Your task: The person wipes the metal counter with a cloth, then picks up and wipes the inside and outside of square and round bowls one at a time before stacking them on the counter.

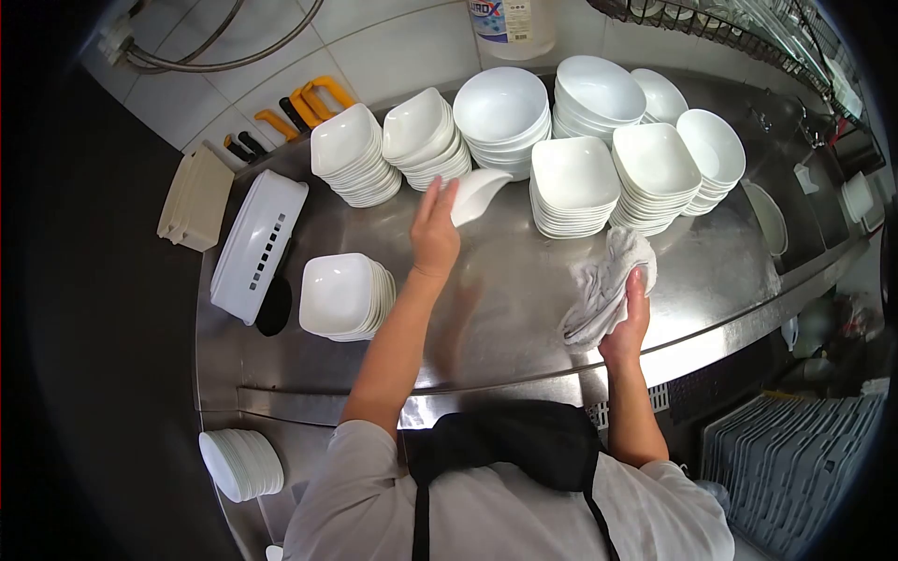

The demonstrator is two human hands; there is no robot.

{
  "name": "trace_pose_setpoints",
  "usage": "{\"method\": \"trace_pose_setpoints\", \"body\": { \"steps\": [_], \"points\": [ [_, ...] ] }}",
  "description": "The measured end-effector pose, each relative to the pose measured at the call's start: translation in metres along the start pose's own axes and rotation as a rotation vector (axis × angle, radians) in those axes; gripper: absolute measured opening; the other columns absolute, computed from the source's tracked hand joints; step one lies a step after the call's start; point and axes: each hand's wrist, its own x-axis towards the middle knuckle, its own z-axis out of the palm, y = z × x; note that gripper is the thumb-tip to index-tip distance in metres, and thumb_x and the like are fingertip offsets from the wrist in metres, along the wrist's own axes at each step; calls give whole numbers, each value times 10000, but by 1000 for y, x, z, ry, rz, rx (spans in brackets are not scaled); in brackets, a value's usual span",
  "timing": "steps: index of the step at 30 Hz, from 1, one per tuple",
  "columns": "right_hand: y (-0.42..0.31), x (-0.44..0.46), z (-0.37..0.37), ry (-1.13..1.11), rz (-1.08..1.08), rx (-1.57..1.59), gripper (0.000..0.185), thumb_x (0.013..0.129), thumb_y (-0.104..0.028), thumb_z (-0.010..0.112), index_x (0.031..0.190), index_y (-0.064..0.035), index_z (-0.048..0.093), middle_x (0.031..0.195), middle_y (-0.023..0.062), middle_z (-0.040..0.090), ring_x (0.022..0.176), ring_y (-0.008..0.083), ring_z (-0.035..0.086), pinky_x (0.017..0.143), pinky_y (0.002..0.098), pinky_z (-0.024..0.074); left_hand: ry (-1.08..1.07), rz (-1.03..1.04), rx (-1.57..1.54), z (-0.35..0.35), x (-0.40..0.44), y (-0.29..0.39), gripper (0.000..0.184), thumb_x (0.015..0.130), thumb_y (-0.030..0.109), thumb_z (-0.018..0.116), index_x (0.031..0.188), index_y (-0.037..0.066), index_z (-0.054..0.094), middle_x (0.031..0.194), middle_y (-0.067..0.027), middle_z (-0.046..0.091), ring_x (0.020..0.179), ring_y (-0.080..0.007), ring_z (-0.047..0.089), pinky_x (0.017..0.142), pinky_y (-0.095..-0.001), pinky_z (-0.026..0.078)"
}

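My left hand (436, 229) is closed on the edge of a white bowl (479, 194), tilted on its side above the counter. Just behind it rise a stack of square white bowls (417, 131) and a stack of round bowls (502, 107). A crumpled grey-white cloth (603, 290) is bunched in my right hand (631, 323), thumb on top, near the counter's front edge. Beyond the cloth stand two more stacks of square bowls (573, 178). To the left of my left forearm sits a separate stack of square bowls (339, 294).
The steel counter (505, 309) runs to a sink (795, 201) at the right. A white plastic basket (257, 248) and knives with yellow handles (323, 96) are at the left. Plates (240, 465) stand lower left, grey racks (795, 467) lower right. A wire shelf (730, 28) hangs above.
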Motion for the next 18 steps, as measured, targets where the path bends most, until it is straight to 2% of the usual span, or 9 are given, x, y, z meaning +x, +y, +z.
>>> {"method": "trace_pose_setpoints", "body": {
  "steps": [3,5,6,9,10,11,13,16,18],
  "points": [
    [2,1,22,36,-131,-173,530,1012,-361,517,1370,26,465,1243,135,600,1100,239,604,962,381,486,114,-69,0,-21,20,11,403,892,-59,519,1258,65,634,1323,-229,581,1149,-379,610,959,-381,497],
    [4,12,30,-62,-281,-393,449,989,-254,576,1334,25,504,1247,133,599,1103,236,595,951,369,473,211,-139,-21,-27,27,13,406,886,-55,527,1263,59,627,1323,-248,571,1102,-391,623,928,-376,504],
    [10,21,40,-108,-402,-525,424,979,-227,588,1314,24,520,1242,133,599,1100,237,594,946,366,471,153,-405,-266,-32,27,22,373,956,20,485,1318,47,571,1306,-237,586,1087,-346,630,944,-372,484],
    [25,44,89,-183,-618,-719,324,931,-134,633,1214,16,586,1183,144,627,1066,258,604,913,360,470,105,-790,-559,-27,14,33,358,1009,95,427,1345,29,529,1263,-208,616,1084,-284,631,957,-364,465],
    [36,58,104,-235,-609,-828,314,898,-112,648,1182,13,600,1159,155,632,1053,292,603,908,386,473,55,-716,-518,-31,13,55,366,1026,136,402,1355,10,505,1223,-179,636,1098,-262,626,956,-359,459],
    [53,69,114,-286,-596,-937,306,865,-90,663,1150,9,614,1136,166,636,1040,326,601,902,413,476,20,-693,-569,-25,5,61,364,1020,133,417,1355,45,529,1202,-189,651,1088,-262,630,952,-359,459],
    [99,61,118,-499,-784,-1256,335,740,-35,700,1072,-12,661,1130,166,633,1029,363,583,893,434,475,-95,-636,-433,-37,14,85,338,1019,107,440,1326,56,571,1151,-132,662,1031,-196,621,938,-326,473],
    [78,42,102,-1042,-907,-1431,345,633,-36,711,977,-30,695,1105,148,620,998,359,574,862,436,474,-106,-685,-456,-63,17,56,311,1020,130,471,1293,61,604,1136,-129,677,1024,-164,615,916,-299,474],
    [74,72,108,-784,-1162,-1457,267,618,-60,714,884,-42,702,977,123,626,945,324,571,782,459,467,-164,-638,-422,-74,7,52,307,1025,147,475,1289,64,608,1141,-122,683,1030,-156,618,911,-293,474]
  ]
}}
